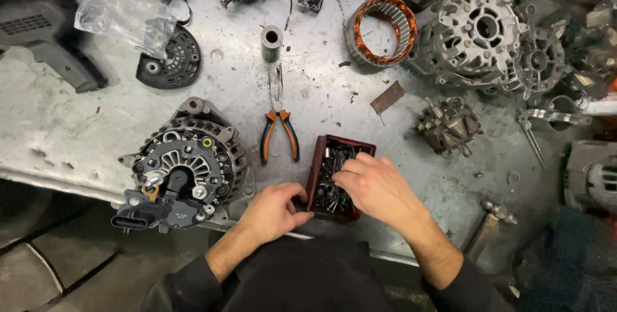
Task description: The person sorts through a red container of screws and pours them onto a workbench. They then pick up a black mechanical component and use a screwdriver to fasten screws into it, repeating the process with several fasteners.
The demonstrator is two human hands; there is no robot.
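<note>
A small dark red box point(324, 151) full of several small metal screws and bolts sits at the near edge of the metal bench. My left hand point(273, 212) grips the box's left side. My right hand point(376, 187) reaches into the box with fingers bent among the screws; whether it pinches one is hidden. An assembled alternator point(183, 170) with a black rear cover lies left of the box. Orange-handled pliers point(279, 129) lie just behind the box.
On the scratched grey bench point(77, 125) lie a copper-wound stator ring point(382, 29), alternator housings point(479, 29), a rotor point(448, 125), a metal sleeve point(272, 42), a black round cover point(170, 61), a plastic bag point(125, 19) and a hammer point(488, 225).
</note>
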